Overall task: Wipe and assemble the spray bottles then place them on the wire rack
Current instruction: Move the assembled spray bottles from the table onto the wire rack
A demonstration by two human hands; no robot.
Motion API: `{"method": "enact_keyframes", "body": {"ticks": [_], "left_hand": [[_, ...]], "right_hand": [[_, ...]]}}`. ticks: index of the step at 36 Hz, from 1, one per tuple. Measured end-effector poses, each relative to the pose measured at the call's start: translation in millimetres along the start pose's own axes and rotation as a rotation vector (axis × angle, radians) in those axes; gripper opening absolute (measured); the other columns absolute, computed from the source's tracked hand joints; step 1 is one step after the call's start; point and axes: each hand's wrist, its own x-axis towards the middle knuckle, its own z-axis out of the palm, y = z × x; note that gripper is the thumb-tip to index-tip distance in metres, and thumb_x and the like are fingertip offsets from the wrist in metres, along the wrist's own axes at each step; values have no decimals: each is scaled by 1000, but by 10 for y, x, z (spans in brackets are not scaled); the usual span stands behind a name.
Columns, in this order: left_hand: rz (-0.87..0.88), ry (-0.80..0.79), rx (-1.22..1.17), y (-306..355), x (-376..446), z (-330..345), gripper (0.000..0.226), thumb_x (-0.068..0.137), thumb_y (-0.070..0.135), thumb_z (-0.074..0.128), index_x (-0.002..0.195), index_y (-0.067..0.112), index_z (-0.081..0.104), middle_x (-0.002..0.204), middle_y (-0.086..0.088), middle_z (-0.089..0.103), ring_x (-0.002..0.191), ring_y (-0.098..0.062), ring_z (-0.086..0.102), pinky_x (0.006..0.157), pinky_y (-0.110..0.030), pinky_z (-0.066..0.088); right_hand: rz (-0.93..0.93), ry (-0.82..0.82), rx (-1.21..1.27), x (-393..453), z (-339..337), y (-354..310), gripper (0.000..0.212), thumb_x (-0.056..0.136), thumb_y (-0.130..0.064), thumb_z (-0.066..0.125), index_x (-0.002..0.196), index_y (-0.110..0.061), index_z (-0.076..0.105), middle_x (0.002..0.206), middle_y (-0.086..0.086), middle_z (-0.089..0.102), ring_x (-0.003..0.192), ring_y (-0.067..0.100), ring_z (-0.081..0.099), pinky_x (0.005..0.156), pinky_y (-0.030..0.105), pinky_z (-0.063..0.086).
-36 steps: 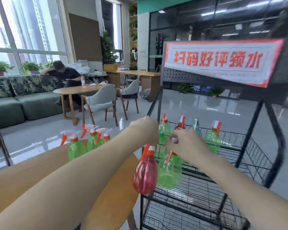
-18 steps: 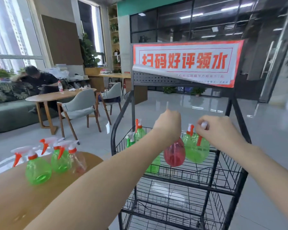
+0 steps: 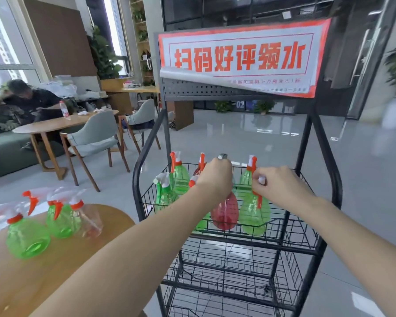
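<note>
My left hand [image 3: 215, 177] grips the spray head of a red bottle [image 3: 225, 212], which hangs low in the top basket of the black wire rack [image 3: 284, 244]. My right hand [image 3: 281, 186] grips the head of a green bottle [image 3: 254, 216] beside it, also low in that basket. Several other green bottles with orange triggers [image 3: 178, 177] stand in the basket behind and to the left. On the round wooden table [image 3: 55, 271] at left stand two green bottles [image 3: 28, 239] and a clear one [image 3: 88, 221].
A red-and-white sign [image 3: 238, 58] tops the rack, and lower wire shelves [image 3: 226, 291] sit beneath the basket. Chairs [image 3: 94, 138], another table [image 3: 55, 124] and a seated person [image 3: 30, 97] are at the back left. Grey floor lies to the right.
Both hands carried the red and green bottles from beside the table over the rack and lowered them into the top basket. The view turned right toward the rack.
</note>
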Motion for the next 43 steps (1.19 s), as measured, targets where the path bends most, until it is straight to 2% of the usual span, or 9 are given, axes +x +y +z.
{"method": "enact_keyframes", "body": {"ticks": [3,8,15,20,26,29,35,39,43], "left_hand": [[-3,-12,20,-2,-3,27,22,96,-3,50,115,2,60,96,-16,58,98,-37,65,70,-40,52],[-14,-39,35,3,-41,64,12,100,1,51,108,1,60,110,-19,61,90,-30,57,70,-35,46],[-64,-49,-22,54,-116,20,5,99,2,50,98,5,52,96,-12,54,70,-20,49,56,-29,38],[-93,-72,-97,92,-194,-28,3,101,5,51,98,4,53,78,-4,42,62,-13,41,45,-23,30],[-106,-76,-132,109,-234,-50,21,104,25,59,107,4,56,80,-2,38,63,-11,41,47,-22,33],[-96,-77,-153,114,-288,-100,30,102,31,63,112,3,58,81,-2,42,66,-14,48,50,-25,39],[-95,-50,-174,79,-525,-313,38,102,41,62,111,4,58,78,-1,44,70,-18,52,50,-26,39],[-108,-4,-165,-47,-777,-467,40,102,43,60,114,4,57,91,-8,58,82,-26,63,58,-30,46],[-135,20,-163,-264,-1147,-655,31,102,25,58,122,1,57,106,-15,65,92,-32,66,74,-40,58]], "right_hand": [[-11,-7,-9,1,13,4,16,95,-30,61,103,-26,74,79,0,66,70,19,61,51,21,38],[-29,-31,-17,-15,33,9,13,93,-28,61,98,-26,73,71,-7,59,70,17,59,57,26,41],[-49,-95,2,-59,31,22,17,96,-26,62,105,-23,75,87,-3,70,71,12,66,64,25,52],[-19,-122,-24,-80,-7,-1,34,97,-29,59,129,-24,68,109,1,71,101,23,66,85,36,55],[-55,-155,-100,-124,-95,-43,54,99,-43,59,150,-31,49,83,-19,52,98,20,61,74,31,43],[-69,-149,-111,-152,-145,-81,59,97,-50,60,152,-31,46,67,-23,43,81,17,56,70,32,44],[-67,-60,-210,-282,-295,-280,59,96,-67,53,141,-30,53,88,-6,66,87,22,64,64,30,45],[-107,-8,-238,-387,-344,-630,59,96,-71,47,138,-31,56,70,-9,51,66,16,55,50,26,36],[-181,-15,-187,-471,-251,-1089,40,99,-57,53,128,-31,62,68,-11,51,69,18,57,59,29,41]]}}
